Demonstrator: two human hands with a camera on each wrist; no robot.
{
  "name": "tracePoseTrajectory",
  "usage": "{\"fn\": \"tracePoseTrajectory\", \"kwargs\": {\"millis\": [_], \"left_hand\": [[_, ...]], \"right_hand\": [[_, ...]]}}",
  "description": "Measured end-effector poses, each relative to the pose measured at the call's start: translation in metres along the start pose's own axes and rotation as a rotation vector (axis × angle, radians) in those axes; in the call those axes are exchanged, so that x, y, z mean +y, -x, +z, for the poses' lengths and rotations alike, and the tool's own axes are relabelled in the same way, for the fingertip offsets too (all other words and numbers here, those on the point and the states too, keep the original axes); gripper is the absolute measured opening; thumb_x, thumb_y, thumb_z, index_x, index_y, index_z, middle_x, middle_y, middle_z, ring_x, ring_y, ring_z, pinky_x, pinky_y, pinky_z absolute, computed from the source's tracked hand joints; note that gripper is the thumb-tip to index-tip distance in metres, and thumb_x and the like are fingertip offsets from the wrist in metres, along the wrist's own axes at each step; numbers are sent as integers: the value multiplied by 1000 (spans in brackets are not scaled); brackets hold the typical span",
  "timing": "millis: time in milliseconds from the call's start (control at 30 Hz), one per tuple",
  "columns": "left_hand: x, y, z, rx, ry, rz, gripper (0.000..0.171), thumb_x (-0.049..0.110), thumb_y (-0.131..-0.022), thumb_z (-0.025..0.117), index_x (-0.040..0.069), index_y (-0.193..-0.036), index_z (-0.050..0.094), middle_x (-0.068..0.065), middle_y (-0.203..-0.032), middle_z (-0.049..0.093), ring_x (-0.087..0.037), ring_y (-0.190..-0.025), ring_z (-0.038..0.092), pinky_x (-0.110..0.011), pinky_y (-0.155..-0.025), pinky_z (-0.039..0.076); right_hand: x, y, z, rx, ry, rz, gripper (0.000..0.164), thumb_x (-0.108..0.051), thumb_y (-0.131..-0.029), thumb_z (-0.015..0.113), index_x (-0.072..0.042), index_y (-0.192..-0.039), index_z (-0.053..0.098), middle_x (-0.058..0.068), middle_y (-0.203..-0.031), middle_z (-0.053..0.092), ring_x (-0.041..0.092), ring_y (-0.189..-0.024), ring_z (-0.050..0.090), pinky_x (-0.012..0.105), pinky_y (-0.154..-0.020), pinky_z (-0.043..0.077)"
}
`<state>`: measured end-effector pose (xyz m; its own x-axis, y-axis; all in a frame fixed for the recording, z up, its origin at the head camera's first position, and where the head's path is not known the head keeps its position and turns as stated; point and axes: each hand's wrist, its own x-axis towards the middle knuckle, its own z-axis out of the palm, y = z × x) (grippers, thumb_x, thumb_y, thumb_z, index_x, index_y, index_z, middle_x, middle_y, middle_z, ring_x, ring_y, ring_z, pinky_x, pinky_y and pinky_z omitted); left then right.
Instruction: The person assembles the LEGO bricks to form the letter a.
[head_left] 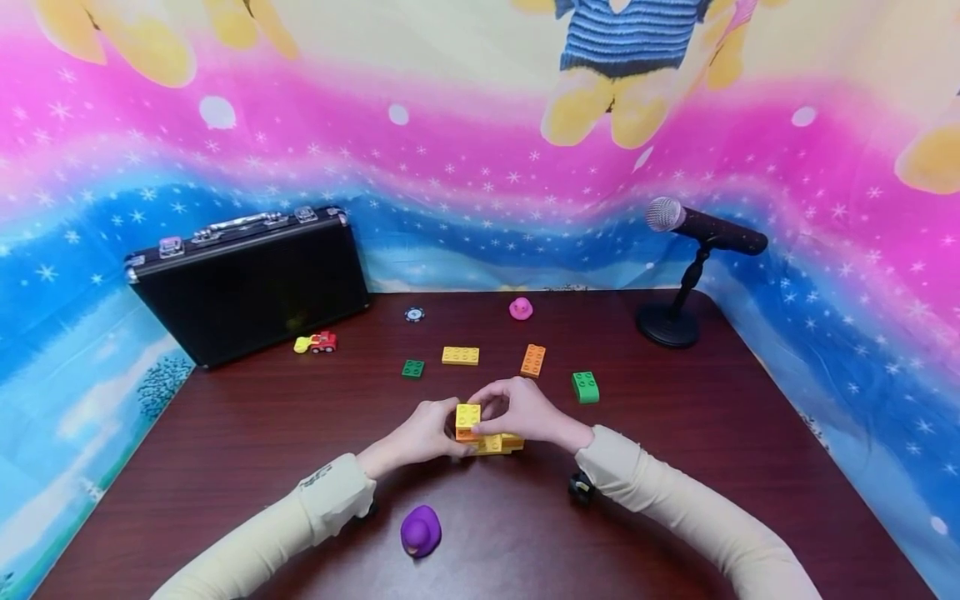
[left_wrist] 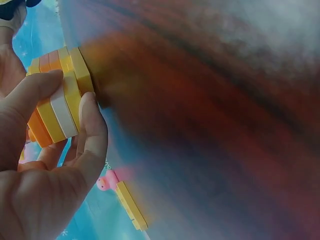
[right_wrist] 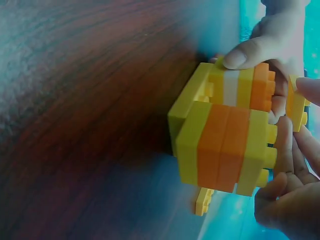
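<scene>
Near the middle of the table, my left hand (head_left: 425, 433) grips one column of a toy brick build (right_wrist: 222, 145). Its thumb and fingers lie on either side of the yellow, white and orange layers. The build has a yellow base and two columns; the nearer column in the right wrist view is yellow and orange with a studded yellow top. Between thumb and fingers, my right hand (head_left: 525, 412) pinches a small yellow brick (right_wrist: 295, 105). In the right wrist view, a gap shows between this brick and the orange studs of the column my left hand holds.
Beyond the hands lie a green brick (head_left: 412, 369), a yellow brick (head_left: 461, 356), an orange brick (head_left: 533, 361) and a light green brick (head_left: 586, 387). A purple duck (head_left: 421, 532) sits in front. Behind are a pink duck (head_left: 521, 309), toy car (head_left: 323, 342), poker chip (head_left: 414, 314), black case (head_left: 251, 287) and microphone (head_left: 708, 229).
</scene>
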<state>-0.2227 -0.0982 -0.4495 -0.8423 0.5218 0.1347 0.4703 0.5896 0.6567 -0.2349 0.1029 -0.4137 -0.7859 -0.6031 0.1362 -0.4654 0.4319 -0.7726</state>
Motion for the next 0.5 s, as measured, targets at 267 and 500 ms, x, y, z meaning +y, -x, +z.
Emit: {"fn": "tracePoseTrajectory", "kwargs": {"millis": [267,500], "left_hand": [[0,0,0,-8,23,-14,35,23,-63,80,12,-80,52,6,-70,62,-1,-58,57,-19,-54,47],[0,1,-2,-4,7,7,34,23,-63,80,11,-79,52,4,-69,62,-2,-57,57,-19,-53,47]], "right_hand": [[9,1,7,-13,63,-7,31,-24,-69,78,-18,-97,70,-10,-86,67,4,-75,60,22,-64,49],[13,0,10,-2,32,-9,32,-24,-68,79,-16,-99,70,-8,-88,67,3,-75,60,23,-67,49]]}}
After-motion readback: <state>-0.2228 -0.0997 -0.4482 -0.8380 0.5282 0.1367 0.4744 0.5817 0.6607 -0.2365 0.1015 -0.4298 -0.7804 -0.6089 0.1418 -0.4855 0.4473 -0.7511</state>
